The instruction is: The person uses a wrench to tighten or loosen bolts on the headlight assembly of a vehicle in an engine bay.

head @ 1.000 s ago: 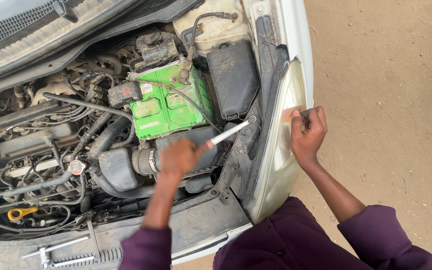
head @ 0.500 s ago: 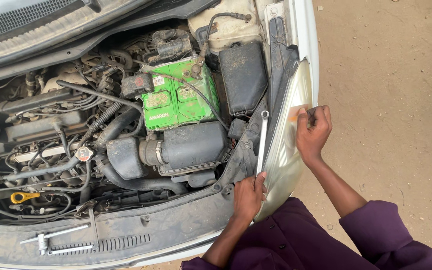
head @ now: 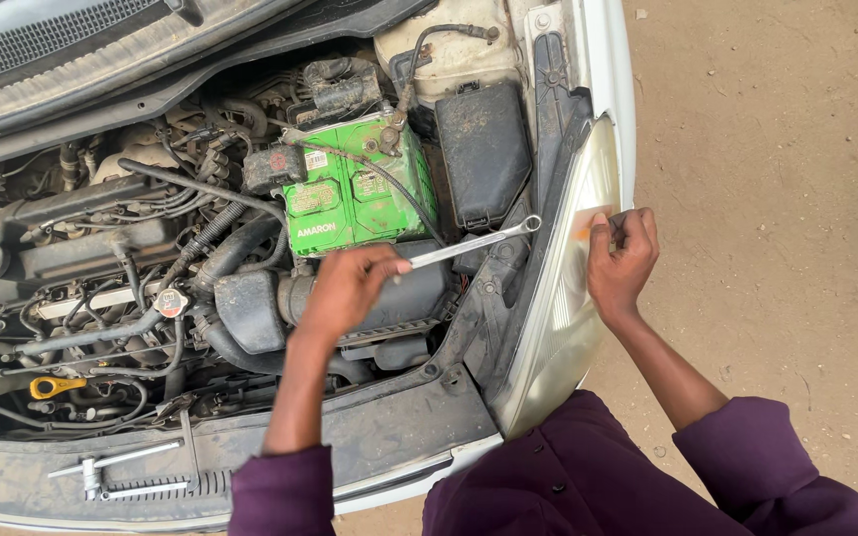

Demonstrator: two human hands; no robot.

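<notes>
Headlight (head: 563, 298) sits at the front corner of the white car (head: 608, 89), and it is long, clear and a bit cloudy. It leans out from the car body, with its top edge near the fender and its low end down by the bumper (head: 379, 437). Beside it the hood is up and the engine bay (head: 151, 258) is full of black hoses and wires. A bright green battery (head: 350, 194) sits in the middle of the bay, and a black box (head: 484, 149) stands just beside it, close to the headlight. A black air pipe (head: 250, 298) lies below the battery. The ground (head: 777, 119) next to the car is brown dirt with small stones.

The person wears purple sleeves (head: 280, 491). The left hand (head: 350, 288) is closed around one end of a shiny metal wrench (head: 474, 241). The wrench points up and to the side, and its ring end is by the black edge next to the headlight. The right hand (head: 623, 258) is curled on the outer edge of the headlight, with the fingers bent over the rim near a small orange part (head: 585, 230). A little yellow ring handle (head: 57, 385) shows low in the bay, well apart from both hands
</notes>
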